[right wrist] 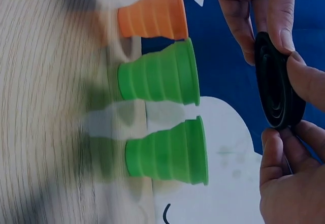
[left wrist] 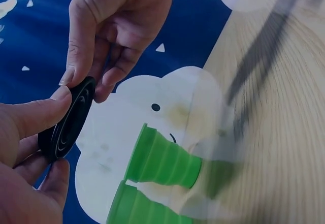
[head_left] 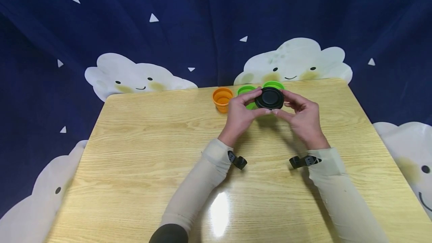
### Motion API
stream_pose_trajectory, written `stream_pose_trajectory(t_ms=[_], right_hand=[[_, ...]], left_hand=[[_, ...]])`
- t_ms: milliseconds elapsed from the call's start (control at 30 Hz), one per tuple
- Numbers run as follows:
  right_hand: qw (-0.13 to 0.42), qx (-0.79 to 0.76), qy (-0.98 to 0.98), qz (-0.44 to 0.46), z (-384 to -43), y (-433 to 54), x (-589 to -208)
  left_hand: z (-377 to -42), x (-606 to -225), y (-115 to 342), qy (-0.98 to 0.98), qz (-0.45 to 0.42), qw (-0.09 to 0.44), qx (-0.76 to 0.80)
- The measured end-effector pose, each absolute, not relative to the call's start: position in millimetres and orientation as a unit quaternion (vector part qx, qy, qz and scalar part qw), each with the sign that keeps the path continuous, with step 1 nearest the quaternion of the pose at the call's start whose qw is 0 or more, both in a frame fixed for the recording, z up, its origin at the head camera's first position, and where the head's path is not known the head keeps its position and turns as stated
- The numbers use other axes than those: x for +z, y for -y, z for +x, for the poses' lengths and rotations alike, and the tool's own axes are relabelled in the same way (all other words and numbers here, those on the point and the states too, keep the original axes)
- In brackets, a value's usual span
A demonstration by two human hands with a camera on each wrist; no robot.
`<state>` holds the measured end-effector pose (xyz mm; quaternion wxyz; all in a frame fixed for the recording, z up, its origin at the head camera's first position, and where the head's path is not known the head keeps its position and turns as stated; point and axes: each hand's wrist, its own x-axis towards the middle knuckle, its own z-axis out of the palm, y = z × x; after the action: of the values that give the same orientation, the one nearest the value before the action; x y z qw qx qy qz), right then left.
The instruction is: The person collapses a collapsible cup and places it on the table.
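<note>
A black collapsible cup (head_left: 270, 98), folded flat into a ringed disc, is held up above the table by both hands. My left hand (head_left: 240, 112) pinches its left edge between thumb and fingers. On the opposite edge, my right hand (head_left: 303, 117) grips it the same way, and the thumb tips nearly meet at the near rim. The wrist views show the black cup (left wrist: 71, 120) tilted, seen edge-on. Behind the hands stand two expanded green cups (right wrist: 160, 71), partly hidden in the head view. An orange cup (head_left: 222, 99) stands upright just left of them.
The wooden table (head_left: 141, 153) extends to the left, right and front of the cups. A dark blue curtain (head_left: 189, 21) with white clouds and triangles hangs right behind the table's back edge, close to the cups.
</note>
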<state>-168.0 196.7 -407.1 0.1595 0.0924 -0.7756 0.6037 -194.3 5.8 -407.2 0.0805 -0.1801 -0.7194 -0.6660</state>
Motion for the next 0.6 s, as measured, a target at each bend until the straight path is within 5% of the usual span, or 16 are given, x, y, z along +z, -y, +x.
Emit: stream_pose_trajectory(t_ms=[600], right_hand=[[0.175, 0.593, 0.783, 0.063, -169.3, -224.2, -406.3]], left_hand=[[-203.8, -404.5, -39.7, 0.767, -0.192, 0.080, -0.608]])
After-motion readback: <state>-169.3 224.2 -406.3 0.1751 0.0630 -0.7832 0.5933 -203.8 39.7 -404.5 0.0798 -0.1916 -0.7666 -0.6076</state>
